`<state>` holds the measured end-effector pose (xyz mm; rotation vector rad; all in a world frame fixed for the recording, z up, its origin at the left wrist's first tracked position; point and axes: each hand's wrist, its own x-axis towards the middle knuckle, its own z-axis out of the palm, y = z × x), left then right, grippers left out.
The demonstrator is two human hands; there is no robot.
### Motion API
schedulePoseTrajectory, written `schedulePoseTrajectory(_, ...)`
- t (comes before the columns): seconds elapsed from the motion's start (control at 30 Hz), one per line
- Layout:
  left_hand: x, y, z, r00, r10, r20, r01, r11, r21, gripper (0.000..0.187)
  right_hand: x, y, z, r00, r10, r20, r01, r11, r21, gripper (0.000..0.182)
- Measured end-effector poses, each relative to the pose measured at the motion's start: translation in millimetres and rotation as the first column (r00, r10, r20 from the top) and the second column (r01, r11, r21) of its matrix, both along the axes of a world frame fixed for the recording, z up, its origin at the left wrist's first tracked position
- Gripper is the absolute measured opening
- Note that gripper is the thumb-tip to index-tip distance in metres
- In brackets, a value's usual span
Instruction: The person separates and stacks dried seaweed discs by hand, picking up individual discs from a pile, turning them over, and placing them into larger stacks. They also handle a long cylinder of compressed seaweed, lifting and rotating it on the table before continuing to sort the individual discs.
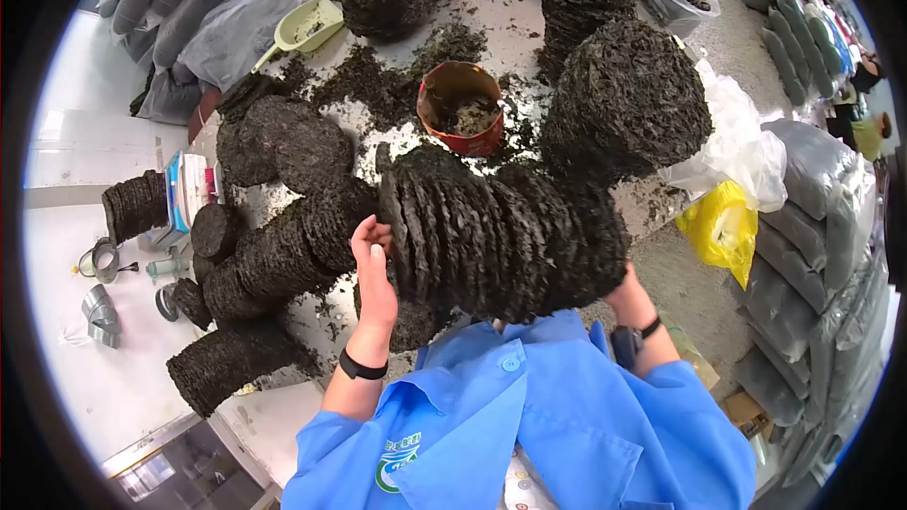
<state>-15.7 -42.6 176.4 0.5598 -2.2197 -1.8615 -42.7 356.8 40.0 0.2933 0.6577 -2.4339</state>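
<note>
both hands point(373, 269) press a row of dark discs point(491, 236) between them (right grip hidden); red tub point(461, 109) holds crumbs.

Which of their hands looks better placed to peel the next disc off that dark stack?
Probably the left hand: its fingers rest on the stack of discs' open end. The right hand is mostly hidden, supporting the far end.

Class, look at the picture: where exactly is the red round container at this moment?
In the head view the red round container stands upright on the table, upper centre, among loose dark crumbs, just beyond the row of dark discs held between the left hand and the right.
</note>
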Motion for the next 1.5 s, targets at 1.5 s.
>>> schedulePoseTrajectory(1.5, 79, 26, -125, 0.964, -0.147, 0.220, -0.050, 0.714, 0.699, 0.045, 18, 36, -21, 0.991, 0.017, 0.136, -0.072, 0.908, 0.412, 0.062)
